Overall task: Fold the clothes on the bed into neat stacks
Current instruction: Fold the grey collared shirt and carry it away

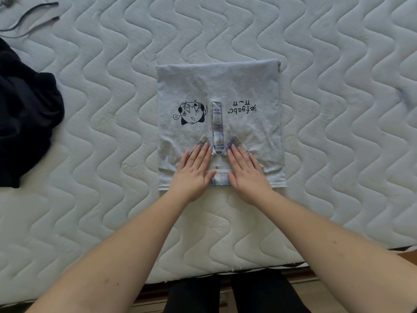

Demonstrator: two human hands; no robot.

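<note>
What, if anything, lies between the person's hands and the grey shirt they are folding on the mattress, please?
Nothing visible does. The left hand and right hand lie flat, fingers straight, directly on the grey shirt, one on each side of its plaid collar. The dark garment lies apart, further left.

Dark garment (24,114) cut off at left edge; black cord (29,16) perhaps strap.

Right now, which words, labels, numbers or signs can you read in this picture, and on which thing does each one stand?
"fgabc": black print on the grey shirt, upside down to the camera; the marks around these letters are not clear.
"ππ"-like signs with a small wave between: beside that print, same shirt.
Neck label between the left hand and right hand: too small to read.
Cartoon print: its small speech bubble is unreadable.
</note>
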